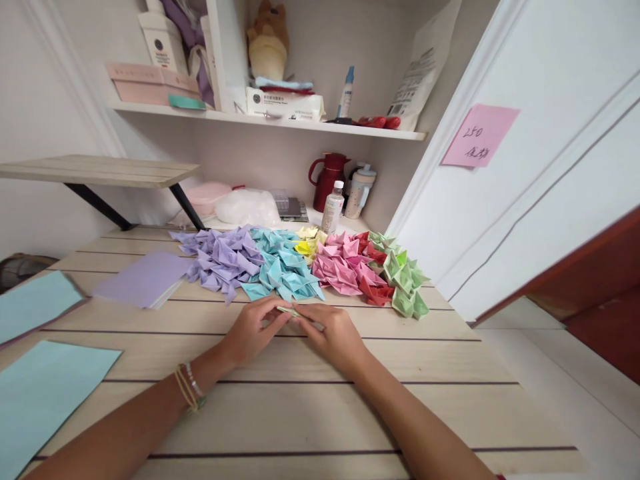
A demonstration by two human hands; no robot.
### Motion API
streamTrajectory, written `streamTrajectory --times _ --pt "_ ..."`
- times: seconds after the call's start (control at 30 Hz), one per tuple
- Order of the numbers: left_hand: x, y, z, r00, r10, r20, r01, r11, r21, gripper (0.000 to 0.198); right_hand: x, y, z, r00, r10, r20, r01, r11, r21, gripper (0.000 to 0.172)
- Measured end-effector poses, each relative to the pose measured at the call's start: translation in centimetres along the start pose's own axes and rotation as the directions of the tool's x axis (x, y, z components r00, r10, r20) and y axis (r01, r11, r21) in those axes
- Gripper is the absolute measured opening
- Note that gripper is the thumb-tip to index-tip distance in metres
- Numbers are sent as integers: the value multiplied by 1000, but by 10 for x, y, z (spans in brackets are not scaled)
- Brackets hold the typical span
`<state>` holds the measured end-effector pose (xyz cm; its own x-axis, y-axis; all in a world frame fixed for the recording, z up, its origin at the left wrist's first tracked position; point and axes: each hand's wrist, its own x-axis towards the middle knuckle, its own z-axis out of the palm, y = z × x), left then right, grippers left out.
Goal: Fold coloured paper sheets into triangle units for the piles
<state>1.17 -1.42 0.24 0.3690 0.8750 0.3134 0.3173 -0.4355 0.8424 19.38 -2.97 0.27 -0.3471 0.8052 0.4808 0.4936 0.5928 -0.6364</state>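
Note:
My left hand [253, 330] and my right hand [334, 335] meet at the middle of the wooden table [300, 400]. Both pinch a small folded piece of pale green paper [290, 310] between their fingertips, pressed low against the tabletop. Just beyond the hands lie heaps of folded paper shapes: purple [223, 257], teal [283, 267], yellow [307, 243], pink [340, 267], red [375, 290] and green [405, 280]. My left wrist wears thin bracelets.
A stack of purple sheets [145, 280] lies at the left, teal sheets [45, 393] nearer the left edge. At the back stand a red jug [327, 180], a bottle [333, 208] and a cup [360, 192]. A white door with a pink note [479, 135] stands right.

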Motion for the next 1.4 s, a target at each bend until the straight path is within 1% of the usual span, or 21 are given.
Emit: streamTrajectory --times 0.07,0.17,0.23,0.37,0.47,0.53,0.57,0.63,0.67,0.73,0.77,0.8,0.87,0.93,1.0,1.1,1.17,1.2,1.27,1.3,1.4 --pt "-1 3 -1 999 45 8 -45 995 87 20 1 -1 -1 999 38 -18 -37 998 56 26" --pt "-1 4 -2 994 109 31 -113 979 171 23 0 1 -2 996 80 -28 -77 992 99 26" --pt "-1 1 -1 990 140 35 -144 968 203 25 -1 3 -2 997 77 -22 -76 995 68 29" --pt "-2 -3 1 983 180 26 -181 956 230 26 -3 6 1 1000 31 4 -31 998 -53 35" --pt "-4 -2 3 978 206 25 -207 951 231 24 -3 5 3 997 58 -52 -58 998 -5 30" --pt "-4 1 4 982 191 -4 -187 965 183 24 -2 5 4 986 120 -114 -111 991 77 23" --pt "-4 1 4 986 165 -22 -160 978 132 23 -2 4 4 978 157 -138 -141 982 123 19" --pt "-4 1 4 997 72 -26 -72 997 -22 24 0 4 3 960 224 -168 -187 959 212 13" --pt "-3 0 5 1000 16 -7 -17 993 -116 23 0 4 3 953 248 -176 -201 947 250 12" --pt "-1 -3 6 996 -81 41 89 955 -283 23 1 4 4 944 275 -184 -210 927 310 10" --pt "0 -6 6 992 -116 50 126 932 -339 22 1 3 4 942 281 -182 -210 919 333 10" --pt "1 -8 7 989 -143 41 148 915 -375 22 1 3 4 944 281 -172 -207 912 353 10" --pt "4 -13 7 984 -177 -7 160 905 -395 23 0 1 5 953 272 -134 -205 903 377 10" --pt "6 -16 5 981 -187 -44 157 915 -372 25 0 -1 4 962 254 -95 -205 911 358 12" --pt "6 -16 2 987 -155 -50 133 943 -305 22 0 -1 2 968 235 -89 -197 929 313 13" --pt "5 -10 -2 1000 -20 -24 18 998 -65 14 1 1 -1 976 179 -122 -150 965 216 18" --pt "4 -7 -4 997 72 2 -72 993 93 16 1 3 -2 987 108 -123 -94 989 114 18" --pt "3 -5 -4 994 105 12 -106 984 141 17 1 4 -3 991 73 -109 -67 996 64 16" --pt "3 -4 -3 989 146 16 -146 972 185 18 1 5 -3 997 28 -77 -28 1000 -1 13" --pt "2 -4 -2 988 156 15 -156 968 195 19 1 5 -3 998 24 -65 -26 999 -19 13" --pt "2 -4 -1 986 167 11 -165 965 205 20 1 4 -1 995 71 -69 -74 996 -41 11"
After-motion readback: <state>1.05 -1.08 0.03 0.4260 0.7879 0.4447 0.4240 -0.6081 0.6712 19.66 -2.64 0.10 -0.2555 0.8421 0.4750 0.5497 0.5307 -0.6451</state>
